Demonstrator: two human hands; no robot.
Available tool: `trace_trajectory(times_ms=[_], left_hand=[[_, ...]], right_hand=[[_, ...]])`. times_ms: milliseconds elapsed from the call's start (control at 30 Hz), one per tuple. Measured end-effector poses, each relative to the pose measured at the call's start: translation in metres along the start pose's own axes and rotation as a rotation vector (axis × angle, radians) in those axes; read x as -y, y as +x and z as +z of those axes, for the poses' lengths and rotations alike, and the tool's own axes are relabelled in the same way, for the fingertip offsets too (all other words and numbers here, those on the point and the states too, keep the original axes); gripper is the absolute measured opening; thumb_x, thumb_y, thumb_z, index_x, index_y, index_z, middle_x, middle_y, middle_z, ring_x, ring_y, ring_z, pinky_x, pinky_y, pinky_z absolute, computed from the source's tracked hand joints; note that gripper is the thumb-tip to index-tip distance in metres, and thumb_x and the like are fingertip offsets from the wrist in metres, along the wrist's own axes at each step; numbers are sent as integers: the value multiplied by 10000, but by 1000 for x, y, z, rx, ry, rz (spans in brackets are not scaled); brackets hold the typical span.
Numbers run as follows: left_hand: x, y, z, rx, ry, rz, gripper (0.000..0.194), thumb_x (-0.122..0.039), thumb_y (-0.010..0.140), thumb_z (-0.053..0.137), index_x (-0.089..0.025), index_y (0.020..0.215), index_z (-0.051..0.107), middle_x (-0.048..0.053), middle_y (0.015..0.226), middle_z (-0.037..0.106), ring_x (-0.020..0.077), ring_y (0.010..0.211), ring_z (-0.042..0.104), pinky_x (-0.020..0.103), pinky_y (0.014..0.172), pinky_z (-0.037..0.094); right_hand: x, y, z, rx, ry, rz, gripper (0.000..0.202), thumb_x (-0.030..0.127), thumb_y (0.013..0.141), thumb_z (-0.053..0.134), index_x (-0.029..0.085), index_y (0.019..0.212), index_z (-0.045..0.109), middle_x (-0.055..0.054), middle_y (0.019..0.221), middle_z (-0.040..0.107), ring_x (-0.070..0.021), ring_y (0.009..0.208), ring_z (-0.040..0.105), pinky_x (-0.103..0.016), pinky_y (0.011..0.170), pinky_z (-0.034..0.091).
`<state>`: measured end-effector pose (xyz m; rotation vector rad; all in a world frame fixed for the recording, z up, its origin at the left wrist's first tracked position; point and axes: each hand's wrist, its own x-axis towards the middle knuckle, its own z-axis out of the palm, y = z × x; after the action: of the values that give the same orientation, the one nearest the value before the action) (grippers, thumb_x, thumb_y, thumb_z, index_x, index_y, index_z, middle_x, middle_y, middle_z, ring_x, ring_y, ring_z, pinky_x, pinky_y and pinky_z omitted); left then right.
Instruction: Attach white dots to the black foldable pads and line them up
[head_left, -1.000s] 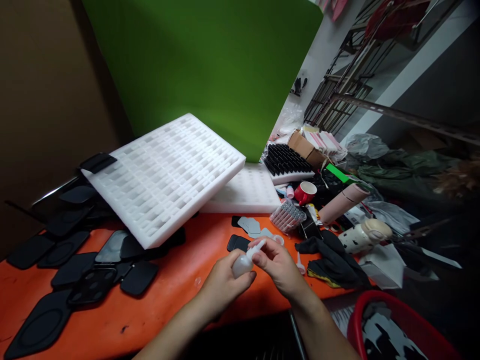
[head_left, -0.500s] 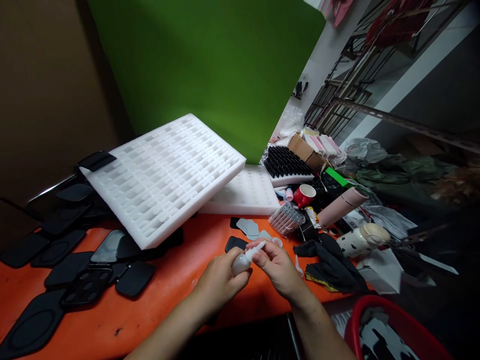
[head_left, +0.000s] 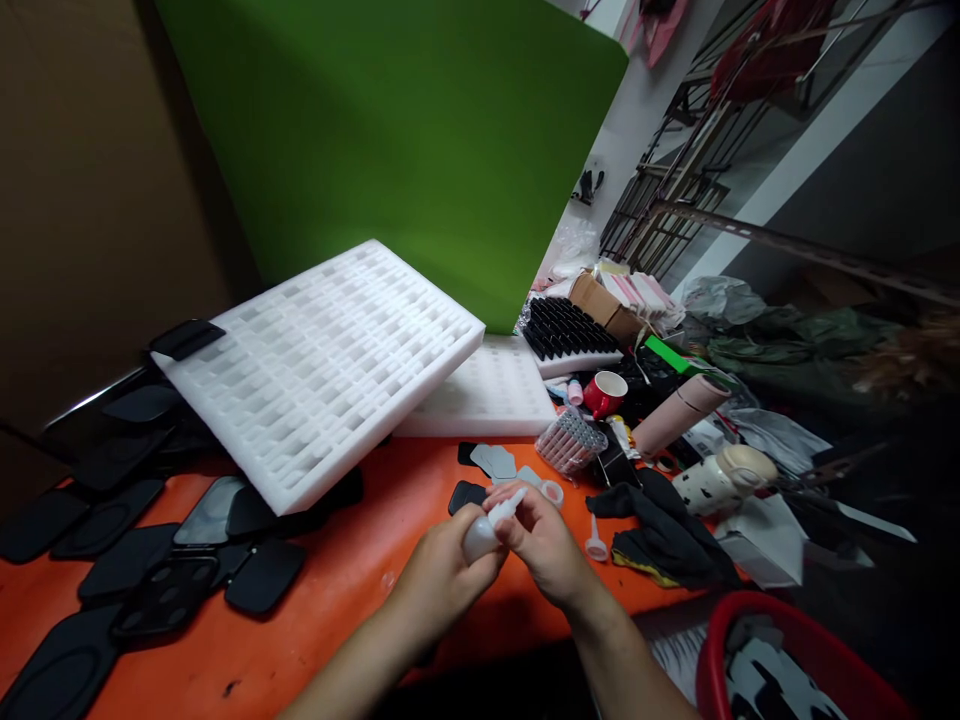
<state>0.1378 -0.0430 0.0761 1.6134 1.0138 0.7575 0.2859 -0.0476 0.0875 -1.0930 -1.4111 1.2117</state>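
Note:
Just above the near edge of the orange table, my left hand (head_left: 442,562) is wrapped round the body of a small white squeeze bottle (head_left: 478,541). The bottle tilts up and to the right. Fingers of my right hand (head_left: 547,548) pinch its white pointed nozzle (head_left: 507,508); whether they turn it cannot be seen. Just beyond my hands lie grey and black rounded plates (head_left: 495,461) and a white ring-shaped piece (head_left: 553,493). A small white funnel-shaped tip (head_left: 595,542) rests right of my right hand.
Slotted white foam trays (head_left: 322,370) stand at the back, one propped at a slant. Several black flat panels (head_left: 266,578) spread over the left side. To the right are a red mug (head_left: 604,394), a pink tumbler (head_left: 682,413), a dark cloth (head_left: 664,535) and a red basin (head_left: 712,650).
The view has shifted slightly. My right fingers have closed in further round the nozzle, and the white funnel-shaped tip beside that hand shows more fully. Both hands stay on the bottle.

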Motion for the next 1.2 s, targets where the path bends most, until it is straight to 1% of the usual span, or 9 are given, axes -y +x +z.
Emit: trace_trajectory(times_ms=[100,267,400,533,633,733,867,1100,1200], left_hand=[[-2,-2,-1,-33,103,-15,165,-343,801,477,-188,835,521,-6,694,557,139,611,502,218,538,344],[-2,-4,0,-41,39,-8,142,-300,769,522,-189,858,524,-15,720,564,136,624,504,215,535,341],[0,-3,2,-25,7,-21,155,-326,788,508,-184,848,527,-13,708,560,135,621,496,214,539,351],[0,-2,3,7,-155,17,214,-295,775,540,-183,956,526,12,872,597,151,744,536,217,627,399],[0,-2,3,-4,-134,0,247,-360,792,526,-173,954,526,19,850,593,156,732,532,228,629,401],[0,-3,3,-22,-84,-23,238,-379,791,527,-165,894,534,3,757,569,141,665,501,223,581,378],[2,-5,5,98,-258,-32,352,-305,759,565,-176,1079,495,4,828,585,133,670,512,218,583,395],[1,-4,1,-92,32,32,184,-332,801,497,-197,917,543,30,834,602,173,727,533,249,631,385],[4,-5,-1,41,-206,-10,270,-335,758,566,-181,980,543,20,837,599,149,700,530,231,601,390]], right_hand=[[-1,0,1,-75,-21,0,375,466,680,669,197,920,569,-59,942,560,-209,959,511,-369,913,369],[4,-2,-3,93,95,74,331,450,816,519,214,1044,563,-83,1095,548,-202,1050,492,-362,930,364],[5,-1,-3,9,31,30,376,469,703,647,199,954,567,-77,1011,567,-215,1010,509,-354,896,393],[6,-3,-2,157,108,61,361,440,806,540,223,1095,546,-87,1117,543,-213,1113,459,-375,944,356],[5,-3,-2,60,55,48,318,424,733,636,200,956,598,-75,1031,573,-217,1023,512,-372,915,378],[5,-5,-3,26,82,68,406,471,727,624,210,1034,572,-82,1057,573,-222,1010,525,-367,885,402],[8,-7,-6,152,119,68,341,445,823,513,220,1071,578,-93,1149,552,-218,1109,480,-387,946,362],[1,-5,8,-157,-111,-33,242,374,750,634,198,912,595,-84,1034,578,-232,1115,461,-403,982,324],[7,-8,6,46,14,-11,291,406,820,535,214,1035,576,-95,1154,543,-224,1151,445,-398,981,333]])
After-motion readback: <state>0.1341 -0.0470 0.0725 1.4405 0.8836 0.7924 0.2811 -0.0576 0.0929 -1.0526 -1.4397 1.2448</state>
